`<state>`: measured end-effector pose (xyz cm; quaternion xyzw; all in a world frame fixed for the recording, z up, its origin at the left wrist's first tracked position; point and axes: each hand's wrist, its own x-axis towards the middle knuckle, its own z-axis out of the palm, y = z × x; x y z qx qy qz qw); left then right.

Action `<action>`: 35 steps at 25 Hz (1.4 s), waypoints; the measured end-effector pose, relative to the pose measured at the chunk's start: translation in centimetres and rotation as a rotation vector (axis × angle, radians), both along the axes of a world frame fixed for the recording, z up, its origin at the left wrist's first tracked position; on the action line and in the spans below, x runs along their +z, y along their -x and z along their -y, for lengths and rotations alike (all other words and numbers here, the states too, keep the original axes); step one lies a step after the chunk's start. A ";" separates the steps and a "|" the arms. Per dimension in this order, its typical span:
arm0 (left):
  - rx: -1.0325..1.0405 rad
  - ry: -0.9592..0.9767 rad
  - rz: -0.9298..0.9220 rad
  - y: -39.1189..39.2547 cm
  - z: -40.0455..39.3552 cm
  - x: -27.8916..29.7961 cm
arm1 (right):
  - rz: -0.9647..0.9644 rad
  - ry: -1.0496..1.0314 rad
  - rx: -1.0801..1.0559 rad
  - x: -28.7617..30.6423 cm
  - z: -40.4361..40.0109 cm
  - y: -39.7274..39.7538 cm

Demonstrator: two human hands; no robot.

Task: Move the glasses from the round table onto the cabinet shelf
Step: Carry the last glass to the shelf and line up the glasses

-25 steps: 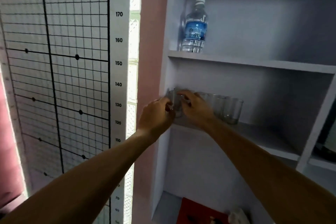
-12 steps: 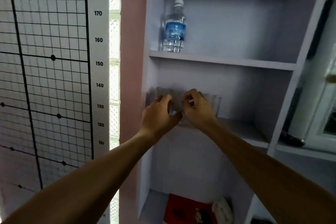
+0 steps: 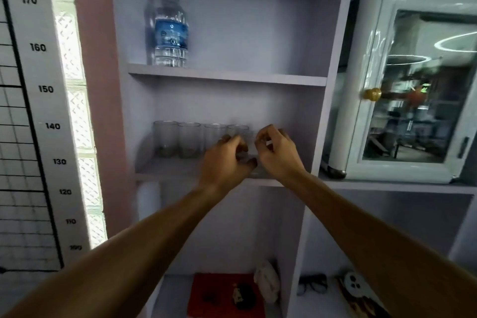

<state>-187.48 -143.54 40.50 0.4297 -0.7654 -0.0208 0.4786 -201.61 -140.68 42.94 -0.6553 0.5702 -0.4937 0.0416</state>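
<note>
Several clear glasses stand in a row on the middle cabinet shelf (image 3: 165, 171); the leftmost glass (image 3: 165, 138) and its neighbour (image 3: 189, 139) stand free. My left hand (image 3: 227, 160) is curled around the glass at the right end of the row (image 3: 238, 129). My right hand (image 3: 277, 153) is just to its right, fingers bent around a blurred glass (image 3: 254, 171) whose base shows between my hands. The hands nearly touch. The round table is out of view.
A water bottle (image 3: 170, 31) stands on the upper shelf. A white glass-door cabinet (image 3: 418, 85) with a gold knob is at the right. Below lie a red item (image 3: 222, 294) and small objects. A height chart (image 3: 38, 111) covers the left wall.
Both hands have moved right along the middle shelf, away from its left wall. Glasses now stand free at the left of the shelf. The view has swung to the right.
</note>
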 end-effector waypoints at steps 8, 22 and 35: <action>-0.020 -0.041 0.069 4.1 1.5 -0.6 | 0.169 -0.055 -0.071 -0.1 -0.4 3.5; -0.004 -0.094 0.120 3.9 2.4 -0.4 | 0.057 -0.121 -0.082 -0.6 2.6 3.0; 0.386 0.080 0.238 -6.3 5.1 -1.3 | -0.383 -0.084 -0.200 -2.1 3.6 -1.5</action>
